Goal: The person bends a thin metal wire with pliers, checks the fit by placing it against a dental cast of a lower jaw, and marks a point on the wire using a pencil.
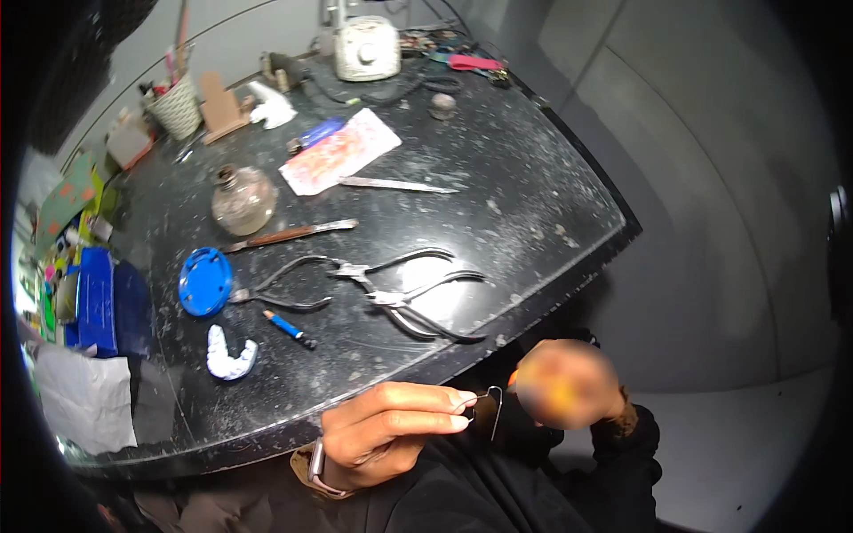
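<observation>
My left hand [386,431], wearing a watch, pinches a thin bent metal wire [496,409] near the desk's front edge. To its right, my right hand [582,391] is closed round something orange-yellow, which is blurred. On the dark desk [533,204] just beyond my hands lie three metal pliers [395,298], a blue pencil-like tool [289,330], a white dental cast [233,364] and a round blue disc [205,281].
Behind them are a glass flask [242,200], wooden-handled knife [293,234], metal blade [400,184] and stained pad [340,152]. A white device [367,49] and tool cup [173,107] stand at the back; blue bins [98,302] and white paper [84,395] are left.
</observation>
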Tool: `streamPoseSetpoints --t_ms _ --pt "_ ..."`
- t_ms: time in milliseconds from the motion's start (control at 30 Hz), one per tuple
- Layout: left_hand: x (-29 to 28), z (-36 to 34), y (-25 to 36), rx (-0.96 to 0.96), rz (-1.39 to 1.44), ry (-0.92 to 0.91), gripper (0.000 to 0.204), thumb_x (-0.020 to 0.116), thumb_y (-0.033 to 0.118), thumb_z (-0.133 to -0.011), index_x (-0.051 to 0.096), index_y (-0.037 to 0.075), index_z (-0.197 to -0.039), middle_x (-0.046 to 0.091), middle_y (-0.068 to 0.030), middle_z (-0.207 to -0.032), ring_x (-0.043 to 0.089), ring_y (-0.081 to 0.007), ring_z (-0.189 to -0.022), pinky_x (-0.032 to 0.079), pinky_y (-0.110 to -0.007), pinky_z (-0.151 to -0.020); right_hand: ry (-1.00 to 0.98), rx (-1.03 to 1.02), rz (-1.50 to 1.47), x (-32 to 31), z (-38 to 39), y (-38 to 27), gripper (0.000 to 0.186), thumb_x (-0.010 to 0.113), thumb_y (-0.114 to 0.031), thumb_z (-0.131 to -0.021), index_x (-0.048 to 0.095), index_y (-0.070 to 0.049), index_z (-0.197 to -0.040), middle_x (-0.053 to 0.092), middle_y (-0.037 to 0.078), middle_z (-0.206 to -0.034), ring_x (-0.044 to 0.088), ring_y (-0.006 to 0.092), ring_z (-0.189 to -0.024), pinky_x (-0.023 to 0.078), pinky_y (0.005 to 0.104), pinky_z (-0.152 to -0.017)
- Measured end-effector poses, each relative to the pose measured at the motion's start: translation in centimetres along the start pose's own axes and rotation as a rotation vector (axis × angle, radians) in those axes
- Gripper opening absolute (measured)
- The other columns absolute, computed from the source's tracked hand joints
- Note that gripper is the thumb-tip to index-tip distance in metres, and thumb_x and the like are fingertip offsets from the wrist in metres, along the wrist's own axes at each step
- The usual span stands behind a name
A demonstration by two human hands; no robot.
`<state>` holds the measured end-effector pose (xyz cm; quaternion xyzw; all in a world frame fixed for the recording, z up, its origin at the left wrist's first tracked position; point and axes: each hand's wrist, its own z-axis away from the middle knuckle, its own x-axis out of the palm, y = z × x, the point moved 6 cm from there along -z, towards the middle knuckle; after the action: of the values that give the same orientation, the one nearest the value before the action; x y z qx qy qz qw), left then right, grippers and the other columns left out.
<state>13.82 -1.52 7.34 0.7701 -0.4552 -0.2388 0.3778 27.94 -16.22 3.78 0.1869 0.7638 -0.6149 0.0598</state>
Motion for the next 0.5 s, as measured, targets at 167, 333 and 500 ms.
streamPoseSetpoints --t_ms 167,333,500 --pt "3.1 -0.5 -1.0 0.013 0.038 -0.100 0.026 0.057 -0.017 -0.063 0.064 -0.002 -0.082 0.062 -0.0153 -0.087 0.064 -0.0238 -0.080 0.053 -0.027 -0.069 0.008 0.005 -0.011 1.0 2.0 0.7 0.032 0.071 -0.007 -0.066 0.056 0.002 -0.093 0.050 0.016 -0.113 0.051 0.0293 -0.102 0.042 0.0346 -0.084" --pt "4.7 -0.8 -1.5 0.048 -0.013 -0.174 0.030 0.056 -0.016 -0.060 0.065 -0.002 -0.085 0.062 -0.0141 -0.087 0.063 -0.0240 -0.079 0.052 -0.028 -0.069 0.049 -0.046 0.080 0.1 2.8 0.8 0.030 0.068 -0.003 -0.063 0.055 0.001 -0.091 0.048 0.016 -0.117 0.048 0.0298 -0.105 0.038 0.0377 -0.088" --pt "5.6 -0.8 -1.8 0.057 -0.115 -0.220 0.033 0.056 -0.017 -0.058 0.065 -0.002 -0.086 0.062 -0.0125 -0.087 0.063 -0.0243 -0.078 0.052 -0.028 -0.068 0.063 -0.063 0.171 -0.3 3.5 1.1 0.031 0.066 0.000 -0.061 0.055 0.000 -0.090 0.047 0.015 -0.117 0.049 0.0294 -0.103 0.038 0.0393 -0.086"
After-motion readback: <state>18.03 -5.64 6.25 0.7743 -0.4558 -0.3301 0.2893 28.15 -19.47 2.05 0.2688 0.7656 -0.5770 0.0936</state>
